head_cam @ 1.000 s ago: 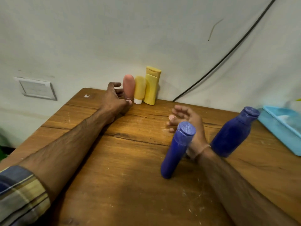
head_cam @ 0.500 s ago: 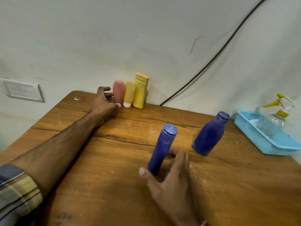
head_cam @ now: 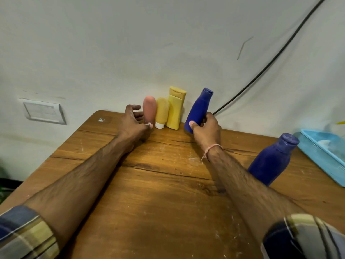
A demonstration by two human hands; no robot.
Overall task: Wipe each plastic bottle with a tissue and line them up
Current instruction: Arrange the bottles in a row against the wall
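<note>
Three bottles stand in a row against the wall: a pink one (head_cam: 149, 109), a small yellow tube (head_cam: 162, 113) on its white cap, and a taller yellow bottle (head_cam: 175, 109). My left hand (head_cam: 133, 122) rests beside the pink bottle, thumb tip touching its base and fingers spread behind it. My right hand (head_cam: 206, 128) grips the lower part of a blue bottle (head_cam: 199, 107), which tilts right just beside the tall yellow bottle, its base at the table. A second blue bottle (head_cam: 272, 159) stands further right, behind my right forearm.
The wooden table (head_cam: 158, 193) meets the wall at the back. A light blue plastic basket (head_cam: 321, 157) with something white inside sits at the right edge. A black cable (head_cam: 261, 70) runs down the wall, and a switch plate (head_cam: 43, 112) is at left.
My right hand has taken hold of a blue bottle and carried it from mid-table back to the row by the wall. The left hand has stayed at the pink bottle.
</note>
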